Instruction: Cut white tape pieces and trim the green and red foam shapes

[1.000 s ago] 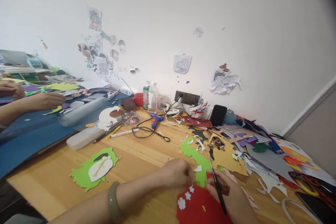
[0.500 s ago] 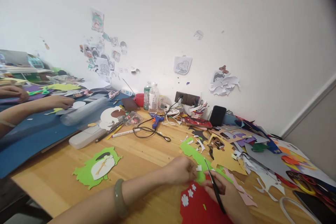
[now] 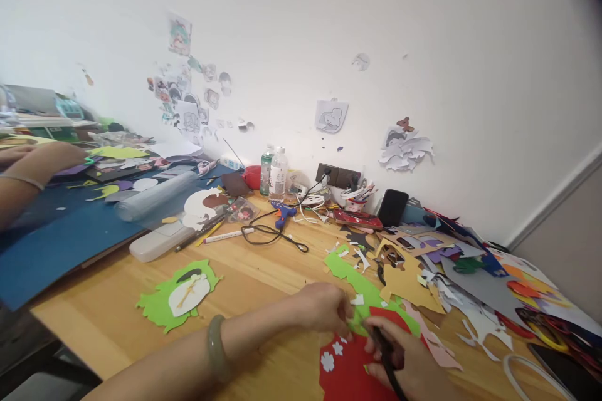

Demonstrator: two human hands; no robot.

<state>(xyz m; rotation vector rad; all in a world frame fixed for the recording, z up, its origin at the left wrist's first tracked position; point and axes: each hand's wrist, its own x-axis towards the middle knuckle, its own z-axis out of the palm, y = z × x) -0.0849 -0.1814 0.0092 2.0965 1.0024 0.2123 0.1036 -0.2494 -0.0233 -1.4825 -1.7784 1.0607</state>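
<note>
My left hand [image 3: 324, 308], with a green bangle [image 3: 217, 346] on its wrist, pinches a small piece at the top edge of a red paper sheet [image 3: 347, 371] that carries white flower shapes. Beside it, my right hand [image 3: 404, 357] grips a thin black tool [image 3: 386, 362] that lies low over the red sheet. A green paper strip [image 3: 357, 288] runs just beyond both hands. The small piece between my left fingers is too tiny to make out.
A green cutout with a white figure [image 3: 181, 294] lies front left on the wooden table [image 3: 263, 269]. Coloured paper scraps [image 3: 451, 263] pile up on the right. Bottles [image 3: 273, 172], a blue glue gun [image 3: 282, 214] and a phone [image 3: 392, 207] stand by the wall. Another person's hands [image 3: 37, 160] work over a blue mat [image 3: 61, 232] at far left.
The black tool has tipped from upright to low over the red sheet. The other person's hands have drawn back to the left. The view has shifted slightly.
</note>
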